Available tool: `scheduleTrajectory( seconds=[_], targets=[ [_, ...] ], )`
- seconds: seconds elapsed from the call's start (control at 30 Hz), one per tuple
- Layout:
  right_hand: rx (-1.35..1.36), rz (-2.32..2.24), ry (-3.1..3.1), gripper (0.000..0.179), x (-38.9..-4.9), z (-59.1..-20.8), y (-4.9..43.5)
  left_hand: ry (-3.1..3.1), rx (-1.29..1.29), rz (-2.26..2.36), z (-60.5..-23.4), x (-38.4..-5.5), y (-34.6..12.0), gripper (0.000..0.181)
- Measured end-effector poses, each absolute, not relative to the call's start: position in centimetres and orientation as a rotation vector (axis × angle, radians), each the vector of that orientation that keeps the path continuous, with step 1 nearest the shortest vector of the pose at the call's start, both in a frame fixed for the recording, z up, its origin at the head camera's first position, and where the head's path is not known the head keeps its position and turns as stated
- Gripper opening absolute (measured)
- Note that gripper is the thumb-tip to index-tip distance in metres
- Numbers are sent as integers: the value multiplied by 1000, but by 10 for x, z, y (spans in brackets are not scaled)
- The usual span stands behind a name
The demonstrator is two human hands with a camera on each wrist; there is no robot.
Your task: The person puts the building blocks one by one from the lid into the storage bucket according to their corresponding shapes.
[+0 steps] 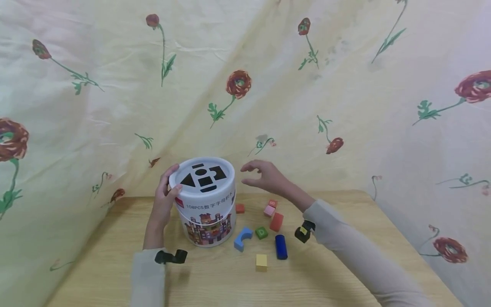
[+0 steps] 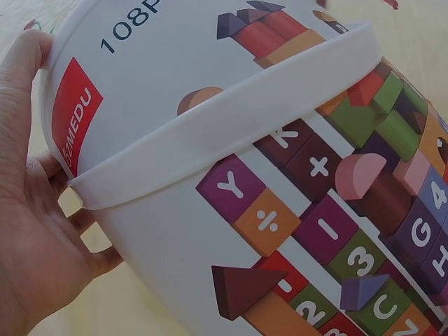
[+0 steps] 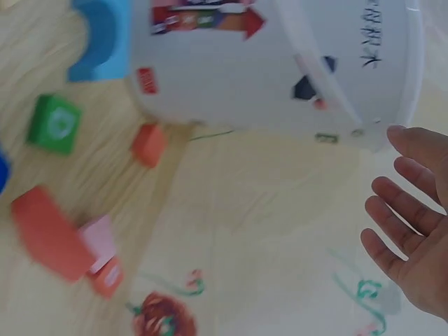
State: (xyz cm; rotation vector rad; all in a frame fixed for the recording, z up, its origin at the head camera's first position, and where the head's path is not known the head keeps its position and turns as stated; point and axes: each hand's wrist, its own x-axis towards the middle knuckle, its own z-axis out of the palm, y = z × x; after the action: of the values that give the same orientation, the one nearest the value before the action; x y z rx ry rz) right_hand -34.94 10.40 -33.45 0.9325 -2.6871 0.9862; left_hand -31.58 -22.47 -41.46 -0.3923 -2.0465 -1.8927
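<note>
A white lidded bucket (image 1: 207, 213) of toy blocks stands on the table, its lid (image 1: 197, 194) pierced with dark shape cutouts. My left hand (image 1: 165, 196) grips its left side near the top, thumb at the front of the lid edge and fingers round the far side. In the left wrist view that hand (image 2: 42, 203) lies against the printed wall, beside the white carrying handle (image 2: 231, 115). My right hand (image 1: 266, 175) is raised just right of the lid, fingers spread and slightly bent, holding nothing. Its thumb (image 3: 413, 143) overlaps the rim in the right wrist view.
Loose blocks lie right of the bucket: a blue arch (image 1: 242, 238), a green lettered cube (image 1: 261, 232), a blue cylinder (image 1: 281, 247), a yellow block (image 1: 261, 262), a red block (image 1: 276, 222) and several smaller red or pink ones. Flowered cloth (image 1: 192, 106) hangs behind the wooden table (image 1: 215, 281).
</note>
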Motion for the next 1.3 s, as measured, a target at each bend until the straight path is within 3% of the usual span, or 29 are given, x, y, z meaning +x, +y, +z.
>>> scheduleTrajectory(
  seconds=[0.63,1.3],
  targets=[
    [945,796,-2897,29,-340,-425,179,-2042,-396,-1897,-414,-316,-225,60],
    [799,750,-3047,27,-343,-457,187,-2032,-403,-1899,-415,-317,-225,61]
  ],
)
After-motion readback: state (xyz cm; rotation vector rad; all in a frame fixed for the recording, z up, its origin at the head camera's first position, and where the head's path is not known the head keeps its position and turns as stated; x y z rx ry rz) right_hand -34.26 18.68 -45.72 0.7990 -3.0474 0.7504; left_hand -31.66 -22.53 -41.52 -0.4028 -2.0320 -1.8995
